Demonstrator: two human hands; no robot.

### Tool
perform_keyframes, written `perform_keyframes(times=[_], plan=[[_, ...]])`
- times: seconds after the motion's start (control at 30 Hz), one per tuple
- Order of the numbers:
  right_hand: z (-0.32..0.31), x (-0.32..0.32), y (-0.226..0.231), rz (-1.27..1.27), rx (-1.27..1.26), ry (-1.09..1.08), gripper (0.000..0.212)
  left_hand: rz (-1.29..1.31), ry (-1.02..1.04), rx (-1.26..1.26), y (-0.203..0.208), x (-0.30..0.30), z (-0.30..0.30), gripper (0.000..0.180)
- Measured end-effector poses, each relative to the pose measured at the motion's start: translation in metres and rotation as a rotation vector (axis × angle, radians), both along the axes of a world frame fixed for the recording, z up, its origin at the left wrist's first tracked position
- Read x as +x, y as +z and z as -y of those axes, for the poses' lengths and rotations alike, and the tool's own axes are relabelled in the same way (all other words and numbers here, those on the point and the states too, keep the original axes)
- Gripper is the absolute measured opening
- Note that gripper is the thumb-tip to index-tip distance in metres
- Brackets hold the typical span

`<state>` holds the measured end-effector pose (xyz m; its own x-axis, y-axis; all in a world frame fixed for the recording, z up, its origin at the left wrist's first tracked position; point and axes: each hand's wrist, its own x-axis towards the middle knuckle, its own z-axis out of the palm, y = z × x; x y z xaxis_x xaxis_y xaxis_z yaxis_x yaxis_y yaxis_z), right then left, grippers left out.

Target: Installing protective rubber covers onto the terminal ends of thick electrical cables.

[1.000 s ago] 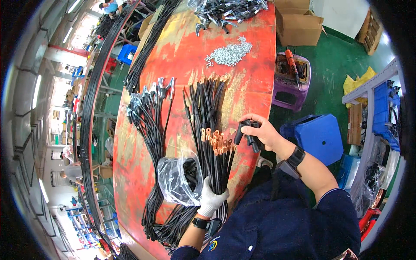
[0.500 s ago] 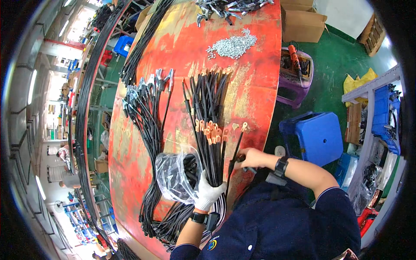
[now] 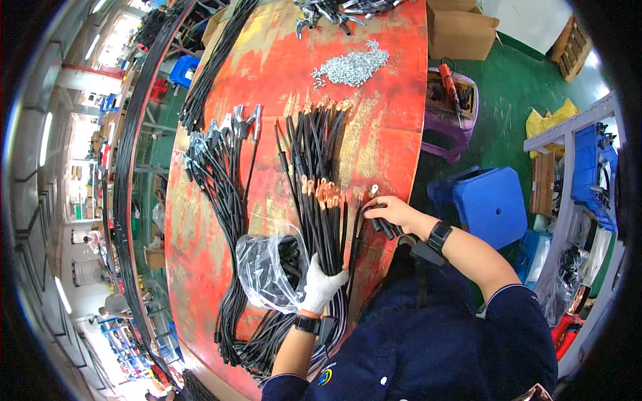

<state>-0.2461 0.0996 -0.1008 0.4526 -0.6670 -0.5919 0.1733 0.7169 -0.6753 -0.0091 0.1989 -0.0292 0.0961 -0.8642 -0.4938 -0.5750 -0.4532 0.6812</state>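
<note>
My left hand (image 3: 324,283), in a white glove, is wrapped round a bundle of black cables (image 3: 326,237) with copper ring lugs (image 3: 328,193) at their upper ends. My bare right hand (image 3: 396,215) is closed on several short black sleeves (image 3: 382,228) whose ends stick out below the fingers. Its fingertips are beside the upper end of a separate cable, just under that cable's copper lug (image 3: 373,191). Whether they pinch this cable is hidden. Left of the gloved hand lies a clear plastic bag (image 3: 267,267) with more black sleeves inside.
Cables with metal clamps (image 3: 217,144) lie left on the worn red table (image 3: 394,120). More lugged cables (image 3: 314,137) lie beyond the bundle. A pile of small silver parts (image 3: 354,67) and more clamps (image 3: 341,13) are farther off. Blue (image 3: 491,207) and purple (image 3: 461,117) stools stand right.
My right hand has moved up along the separate cable toward its copper lug, and the black sleeves in it now show. The left hand keeps its grip on the bundle.
</note>
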Motion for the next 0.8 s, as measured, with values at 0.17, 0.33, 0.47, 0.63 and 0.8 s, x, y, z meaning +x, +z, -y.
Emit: perform_keyframes(times=[0.17, 0.33, 0.47, 0.63, 0.8], plan=[[-0.013, 0.003, -0.006, 0.048, 0.042, -0.062, 0.029, 0.054, -0.065, 0.095, -0.033, -0.004, 0.016, 0.077], [-0.016, -0.011, -0.012, 0.019, 0.106, -0.174, 0.033, 0.3, -0.084, 0.112, -0.051, -0.013, 0.015, 0.084], [-0.02, -0.021, -0.013, 0.084, 0.2, -0.308, 0.028, 0.35, -0.055, 0.117, -0.047, -0.023, 0.019, 0.087], [-0.022, -0.022, -0.005, 0.157, 0.163, -0.284, 0.025, 0.442, -0.078, 0.099, -0.046, -0.027, 0.02, 0.085], [-0.013, -0.03, 0.021, 0.125, 0.097, -0.25, 0.029, -0.173, -0.001, 0.119, -0.031, -0.002, 0.012, 0.066]])
